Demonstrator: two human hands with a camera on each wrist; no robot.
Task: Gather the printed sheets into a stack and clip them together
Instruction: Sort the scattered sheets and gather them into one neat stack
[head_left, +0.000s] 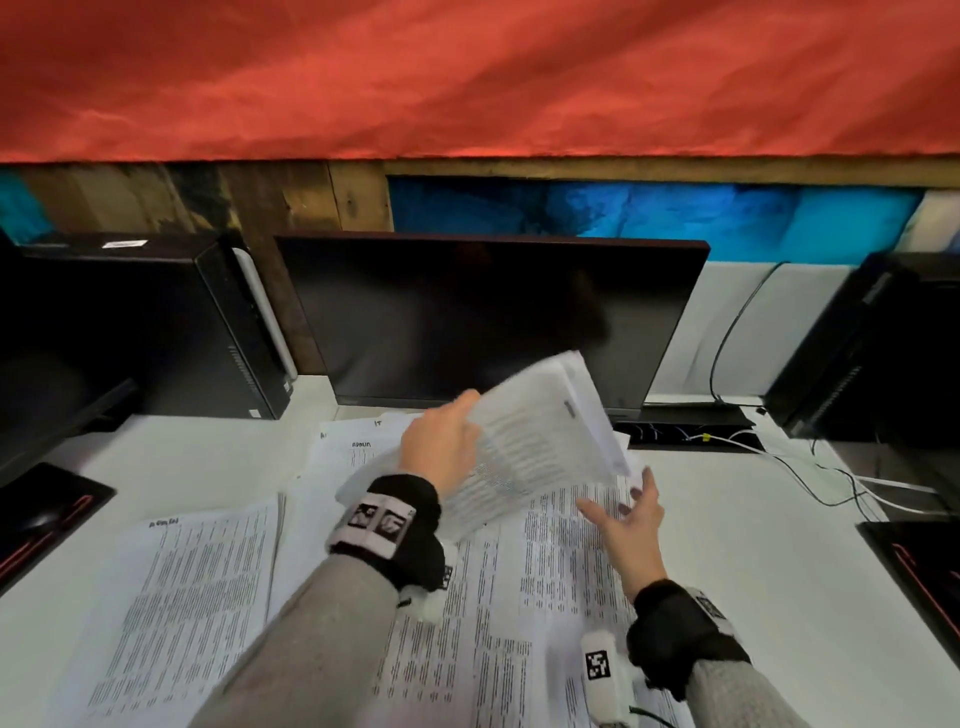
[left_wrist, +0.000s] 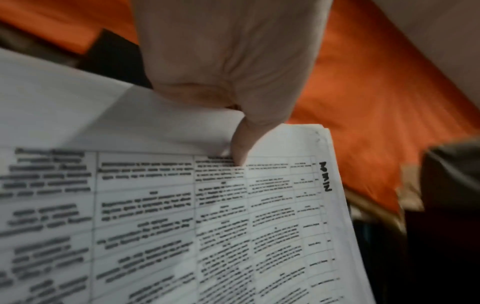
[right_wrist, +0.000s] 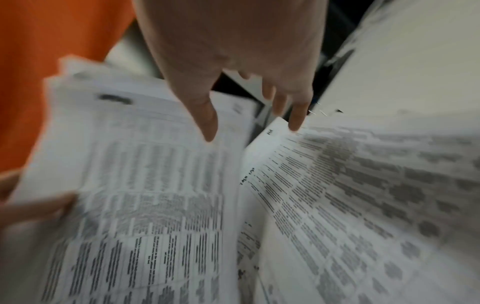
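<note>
Fingers and thumb of the left hand (head_left: 441, 441) pinch a bundle of printed sheets (head_left: 535, 441) at its near edge, thumb on the printed face, as the left wrist view shows (left_wrist: 241, 148). Bundle is lifted off the desk (head_left: 727, 519), tilted, its far corner raised in front of the dark monitor (head_left: 483, 312). Several sheet edges are fanned slightly at that corner. A handwritten word in block letters runs along the margin of the top sheet; first letters unclear.

Right hand (head_left: 631, 514) holds nothing: fingers (right_wrist: 296, 115) straight and spread apart, palm toward the bundle, just below its lower right corner. Contact with the bundle cannot be told; right wrist view is blurred.

More printed sheets lie flat on the desk: one pile at the left (head_left: 192, 597), a larger spread under both forearms (head_left: 493, 623), and a few pages with handwritten headings near the monitor base (head_left: 353, 447). Sheets overlap unevenly.

Black computer tower (head_left: 145, 322) stands left of the monitor, another dark unit (head_left: 872, 353) at the right. Cables (head_left: 810, 467) trail over the desk on the right. Red cloth (head_left: 467, 78) hangs above.
</note>
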